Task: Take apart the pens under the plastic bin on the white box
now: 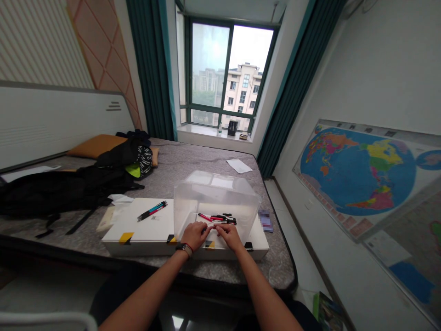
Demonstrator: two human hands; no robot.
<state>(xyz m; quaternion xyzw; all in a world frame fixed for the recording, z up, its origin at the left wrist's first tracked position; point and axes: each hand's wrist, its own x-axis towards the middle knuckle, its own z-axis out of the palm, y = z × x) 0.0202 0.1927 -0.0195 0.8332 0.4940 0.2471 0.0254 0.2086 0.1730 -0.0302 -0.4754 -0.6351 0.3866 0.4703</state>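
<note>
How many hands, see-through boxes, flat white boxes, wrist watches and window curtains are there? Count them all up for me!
Hands: 2 (left hand and right hand)
See-through box: 1
Flat white box: 1
Wrist watch: 1
Window curtains: 2 (left curtain and right curtain)
Total: 7

I can't make out what, if anything, sits between the fingertips of the left hand (pixel 195 235) and the right hand (pixel 229 236); it is too small. The pens (pixel 220 219) just beyond them overlap, so I can't count them. A packet (pixel 265 221) beside the white box (pixel 148 232) is blurred into blocks. The picture's edges cut off the black bag (pixel 51 195), the world map (pixel 354 172) and a book (pixel 326 311) from my view.
</note>
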